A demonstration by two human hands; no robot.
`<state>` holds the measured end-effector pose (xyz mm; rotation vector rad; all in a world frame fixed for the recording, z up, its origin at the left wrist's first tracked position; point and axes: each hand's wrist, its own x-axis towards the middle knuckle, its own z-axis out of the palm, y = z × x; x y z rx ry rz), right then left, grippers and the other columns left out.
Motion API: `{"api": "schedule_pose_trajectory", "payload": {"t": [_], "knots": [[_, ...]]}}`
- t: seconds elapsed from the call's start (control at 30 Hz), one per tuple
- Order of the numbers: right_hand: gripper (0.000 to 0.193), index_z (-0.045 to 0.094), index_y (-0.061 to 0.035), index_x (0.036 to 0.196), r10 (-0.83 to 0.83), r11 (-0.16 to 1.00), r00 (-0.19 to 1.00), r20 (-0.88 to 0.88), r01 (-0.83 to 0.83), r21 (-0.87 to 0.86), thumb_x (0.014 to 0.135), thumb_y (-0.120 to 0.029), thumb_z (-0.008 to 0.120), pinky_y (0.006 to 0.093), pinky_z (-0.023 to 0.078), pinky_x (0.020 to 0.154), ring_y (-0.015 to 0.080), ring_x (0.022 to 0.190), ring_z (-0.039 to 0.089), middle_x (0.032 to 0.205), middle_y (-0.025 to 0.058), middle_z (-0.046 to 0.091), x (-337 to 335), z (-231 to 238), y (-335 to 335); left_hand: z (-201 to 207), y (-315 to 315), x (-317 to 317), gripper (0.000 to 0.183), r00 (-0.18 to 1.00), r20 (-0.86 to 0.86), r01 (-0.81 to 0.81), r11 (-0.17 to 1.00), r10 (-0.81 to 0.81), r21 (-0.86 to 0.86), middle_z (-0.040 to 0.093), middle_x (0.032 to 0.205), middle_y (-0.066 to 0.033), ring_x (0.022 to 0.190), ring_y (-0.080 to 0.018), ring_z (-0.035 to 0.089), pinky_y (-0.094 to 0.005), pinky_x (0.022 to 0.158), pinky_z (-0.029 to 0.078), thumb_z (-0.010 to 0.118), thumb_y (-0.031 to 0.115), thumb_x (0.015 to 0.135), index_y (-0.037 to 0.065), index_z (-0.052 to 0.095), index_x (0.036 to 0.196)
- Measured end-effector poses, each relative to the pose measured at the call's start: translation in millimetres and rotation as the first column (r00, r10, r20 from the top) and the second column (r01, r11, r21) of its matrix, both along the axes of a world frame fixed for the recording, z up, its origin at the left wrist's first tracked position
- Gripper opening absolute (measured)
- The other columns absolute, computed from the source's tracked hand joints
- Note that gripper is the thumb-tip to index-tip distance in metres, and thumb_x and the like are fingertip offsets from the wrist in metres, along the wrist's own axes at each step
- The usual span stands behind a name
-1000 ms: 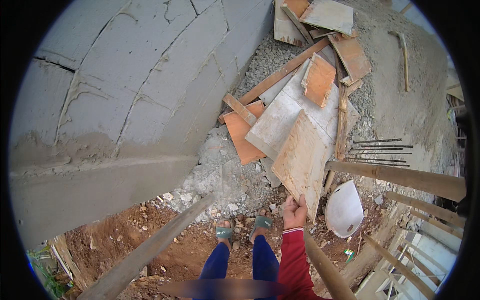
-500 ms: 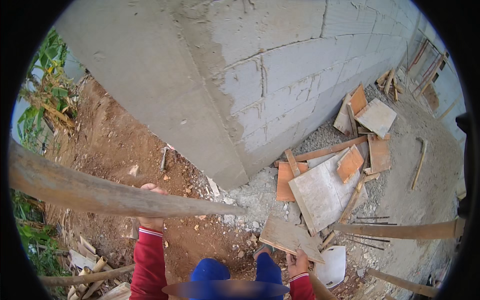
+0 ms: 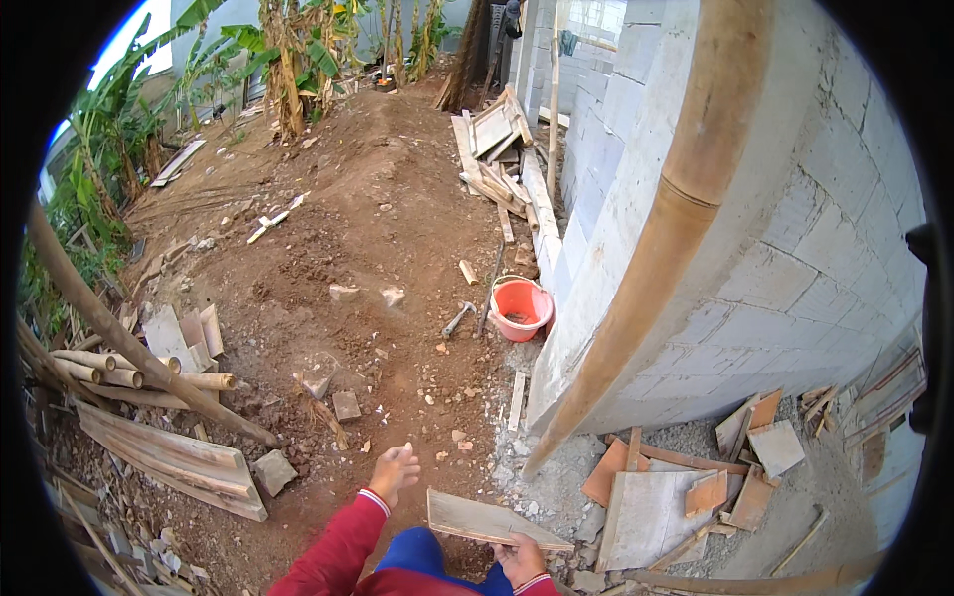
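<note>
While outdoors, board (image 3: 475, 518) above reddish soil (image 3: 368, 243)

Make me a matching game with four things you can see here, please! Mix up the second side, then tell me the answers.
Things:
1. bucket
2. wooden board
3. hammer
4. left hand

Place or colour:
A. in the air, apart from the board
B. lying on the brown soil
C. red
D. held in the right hand

Pairs: 1-C, 2-D, 3-B, 4-A

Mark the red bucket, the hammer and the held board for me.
Red bucket (image 3: 520, 297): head view, inner wall.
Hammer (image 3: 457, 320): head view, handle.
Held board (image 3: 481, 519): head view, broad upper face.
</note>
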<state>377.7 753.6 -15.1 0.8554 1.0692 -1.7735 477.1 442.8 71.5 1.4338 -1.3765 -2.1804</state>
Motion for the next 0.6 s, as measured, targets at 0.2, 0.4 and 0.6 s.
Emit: {"api": "schedule_pose_trajectory", "payload": {"t": [0.2, 0.4, 0.6], "knots": [[0.025, 0.059, -0.0004, 0.117, 0.227, 0.974, 0.971, -0.075, -0.225, 0.034, 0.096, -0.012, 0.063, 0.0346, 0.059, 0.069, 0.0285, 0.093, 0.066, 0.106, 0.015, 0.065, 30.1, 69.5, -84.6, -62.7, 17.4, 159.2, 0.099, 0.943, 0.08, -0.288, 0.671, 0.323, 0.683, 0.042, 0.149, -0.0336, 0.136, -0.0485, 0.045, -0.0581, 0.108, 0.044, 0.057, 0.07, 0.093, -0.001, 0.027, 0.156], [0.024, 0.061, -0.0004, 0.113, 0.391, 0.92, 0.907, -0.157, -0.387, 0.056, 0.092, -0.011, 0.065, 0.034, 0.056, 0.063, 0.0277, 0.084, 0.066, 0.1, 0.0135, 0.067, 36.2, 109.4, -140.9, -51.5, 4.4, 159.0, 0.088, 0.836, -0.329, -0.05, 0.659, 0.438, 0.751, 0.048, 0.151, -0.0259, 0.139, -0.0408, 0.047, -0.056, 0.115, 0.038, 0.052, 0.064, 0.099, -0.004, 0.037, 0.152], [0.02, 0.064, 0.0005, 0.107, 0.446, 0.893, 0.879, -0.167, -0.425, 0.148, 0.09, -0.009, 0.068, 0.036, 0.054, 0.061, 0.0299, 0.08, 0.067, 0.095, 0.0139, 0.068, 10.2, 119.5, -196.7, -62.7, -23.5, 121.5, 0.051, 0.828, -0.259, -0.141, 0.632, 0.496, 0.762, 0.063, 0.138, -0.0173, 0.126, -0.0331, 0.062, -0.0487, 0.108, 0.048, 0.062, 0.025, 0.101, 0.0, 0.049, 0.144]]}}
